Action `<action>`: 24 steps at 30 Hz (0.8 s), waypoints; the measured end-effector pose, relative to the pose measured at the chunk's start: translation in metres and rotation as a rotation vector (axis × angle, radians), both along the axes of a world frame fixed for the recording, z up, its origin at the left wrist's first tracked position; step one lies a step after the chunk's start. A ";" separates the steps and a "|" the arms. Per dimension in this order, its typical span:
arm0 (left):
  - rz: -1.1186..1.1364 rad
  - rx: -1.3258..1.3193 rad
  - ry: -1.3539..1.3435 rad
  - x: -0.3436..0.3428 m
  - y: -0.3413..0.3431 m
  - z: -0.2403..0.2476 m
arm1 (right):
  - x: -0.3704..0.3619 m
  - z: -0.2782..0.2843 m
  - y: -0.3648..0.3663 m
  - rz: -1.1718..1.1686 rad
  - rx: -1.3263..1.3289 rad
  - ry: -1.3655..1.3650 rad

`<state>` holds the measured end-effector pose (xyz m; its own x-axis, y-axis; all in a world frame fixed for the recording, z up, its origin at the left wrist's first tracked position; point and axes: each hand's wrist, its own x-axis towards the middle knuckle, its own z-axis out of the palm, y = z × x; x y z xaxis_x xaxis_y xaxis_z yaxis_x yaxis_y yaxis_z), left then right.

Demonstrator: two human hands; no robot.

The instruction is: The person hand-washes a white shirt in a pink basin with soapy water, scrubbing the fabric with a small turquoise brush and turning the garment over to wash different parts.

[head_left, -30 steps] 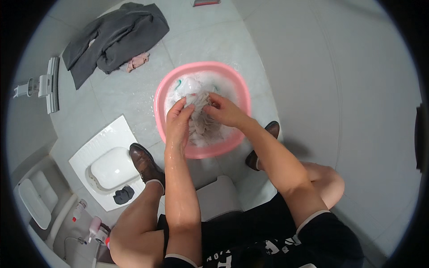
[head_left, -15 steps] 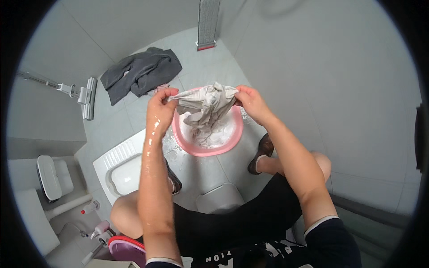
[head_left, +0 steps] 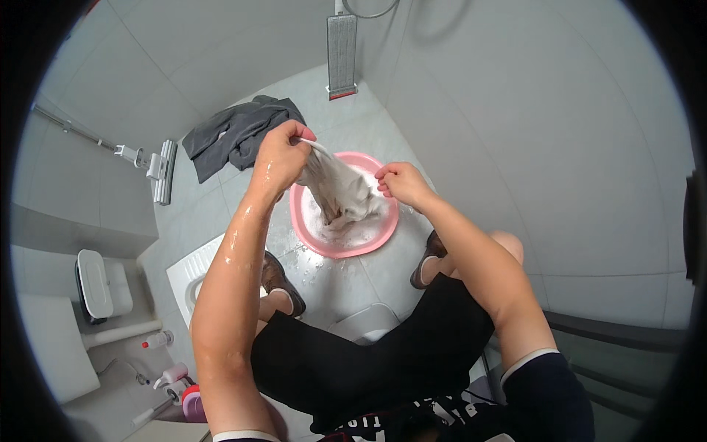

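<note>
A wet, pale grey-white garment [head_left: 335,188] hangs bunched from my left hand [head_left: 280,160], which pinches its upper edge between thumb and fingers. Its lower folds reach down into a pink basin [head_left: 297,221] of white suds. My right hand [head_left: 403,183] is over the basin's right rim, beside the garment. Its fingers are loosely bent and a little apart, with no cloth visible between them. Whether its lower fingertips brush the cloth I cannot make out. Water glistens on my left forearm.
Dark grey clothing [head_left: 243,132] lies on the tiles behind the basin. A squeegee mop [head_left: 163,173] leans at the left, and a flat mop head [head_left: 342,55] at the back. A squat toilet [head_left: 184,272] and a lidded bin [head_left: 94,283] are at left. A grey stool [head_left: 366,323] is between my legs.
My right hand has let go of the garment's right edge and lowered slightly. The cloth, stretched between both hands before, now droops from my left hand into the basin.
</note>
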<state>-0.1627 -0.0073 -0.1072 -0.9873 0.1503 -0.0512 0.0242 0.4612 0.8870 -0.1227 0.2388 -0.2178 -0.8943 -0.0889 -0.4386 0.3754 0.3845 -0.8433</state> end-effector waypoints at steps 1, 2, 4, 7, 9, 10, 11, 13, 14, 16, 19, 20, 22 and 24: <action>-0.026 0.116 -0.057 -0.006 -0.004 -0.016 | 0.003 0.003 -0.007 -0.025 -0.085 -0.073; -0.034 0.139 -0.071 -0.008 0.000 -0.018 | 0.005 0.007 -0.011 -0.054 -0.164 -0.145; -0.047 0.182 -0.099 -0.009 0.011 -0.023 | 0.010 0.003 -0.025 0.129 -0.213 -0.046; -0.074 0.028 -0.010 -0.005 0.039 -0.004 | 0.031 -0.017 -0.042 0.319 -0.052 0.180; -0.074 -0.008 -0.005 0.000 0.048 0.019 | 0.039 -0.033 -0.055 0.234 0.188 0.343; -0.066 -0.002 0.029 -0.003 0.051 0.022 | 0.035 -0.042 -0.049 0.199 0.209 0.277; -0.057 -0.005 0.063 -0.005 0.049 0.026 | 0.027 -0.048 -0.046 0.162 0.221 0.213; -0.020 -0.040 0.135 -0.011 0.036 0.030 | 0.014 -0.046 -0.043 0.064 0.114 0.114; -0.035 -0.062 0.112 -0.013 0.032 0.023 | 0.009 -0.044 -0.039 0.062 0.086 0.117; -0.062 -0.106 0.066 -0.013 0.027 0.011 | 0.004 -0.040 -0.036 0.059 0.029 0.125; -0.093 -0.092 -0.025 -0.009 0.041 0.021 | 0.020 -0.054 -0.048 0.111 0.091 0.221; -0.106 -0.070 -0.052 -0.010 0.046 0.025 | 0.025 -0.055 -0.051 0.133 0.158 0.262; -0.099 -0.041 -0.057 -0.011 0.052 0.039 | 0.025 -0.063 -0.047 0.170 0.162 0.246; -0.111 -0.080 -0.004 -0.013 0.055 0.041 | 0.023 -0.060 -0.044 0.111 0.129 0.237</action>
